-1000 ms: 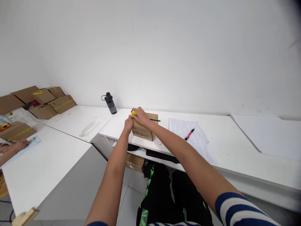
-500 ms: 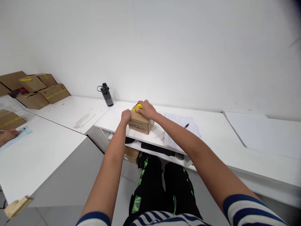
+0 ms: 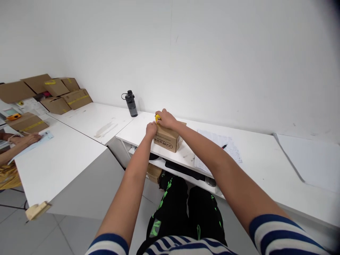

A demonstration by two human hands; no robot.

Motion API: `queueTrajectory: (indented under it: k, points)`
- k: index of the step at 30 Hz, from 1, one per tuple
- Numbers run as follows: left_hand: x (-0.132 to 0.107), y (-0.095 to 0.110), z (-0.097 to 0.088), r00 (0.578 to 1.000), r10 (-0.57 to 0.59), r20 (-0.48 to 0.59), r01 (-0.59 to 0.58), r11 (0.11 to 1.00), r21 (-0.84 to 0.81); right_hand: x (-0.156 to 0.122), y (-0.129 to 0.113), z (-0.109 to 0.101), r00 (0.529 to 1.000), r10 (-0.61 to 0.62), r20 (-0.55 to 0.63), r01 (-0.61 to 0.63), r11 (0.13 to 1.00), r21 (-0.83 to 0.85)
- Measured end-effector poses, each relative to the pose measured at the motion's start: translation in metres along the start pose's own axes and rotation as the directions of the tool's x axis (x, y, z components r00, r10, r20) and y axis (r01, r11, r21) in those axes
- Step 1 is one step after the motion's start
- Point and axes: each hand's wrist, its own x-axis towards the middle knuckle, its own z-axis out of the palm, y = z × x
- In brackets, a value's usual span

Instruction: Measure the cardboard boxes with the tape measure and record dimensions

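A small brown cardboard box (image 3: 165, 141) with dark printing on its front sits near the front edge of the white table. My right hand (image 3: 166, 119) is closed around a yellow tape measure (image 3: 157, 118) at the box's top left. Right beside it, my left hand (image 3: 151, 129) is closed at the box's left corner. Its fingertips are hidden, so I cannot make out what they pinch. Just right of the box lie handwritten sheets of paper (image 3: 212, 140) with a pen (image 3: 224, 146) on them, partly behind my right forearm.
A dark water bottle (image 3: 131, 104) stands by the wall. Several taped cardboard boxes (image 3: 77, 99) are piled at the far left. Another person's hand (image 3: 29, 139) rests on a blue-white sheet there. Blank white paper (image 3: 310, 159) lies at the right; a shelf runs under the table.
My right hand has moved left with the tape measure across the box top, closer to my left hand. The view has swung left, showing more of the other person's arm.
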Motion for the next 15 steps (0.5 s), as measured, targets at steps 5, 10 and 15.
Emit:
queueTrajectory:
  k: [5,10,15]
  points:
    - [0.009,-0.002,0.007,0.999,-0.042,-0.008,0.042,0.999,0.020,-0.006,0.002,0.003,1.000,-0.015,-0.022,0.013,0.997,-0.076]
    - [0.014,-0.003,0.011,0.999,-0.026,-0.020,0.027,0.999,0.020,-0.003,0.007,0.007,0.999,-0.003,-0.032,0.002,0.999,-0.040]
    - [0.014,-0.003,0.011,1.000,-0.022,-0.021,0.023,1.000,0.011,-0.003,0.012,0.004,0.998,0.067,-0.007,-0.067,0.997,0.032]
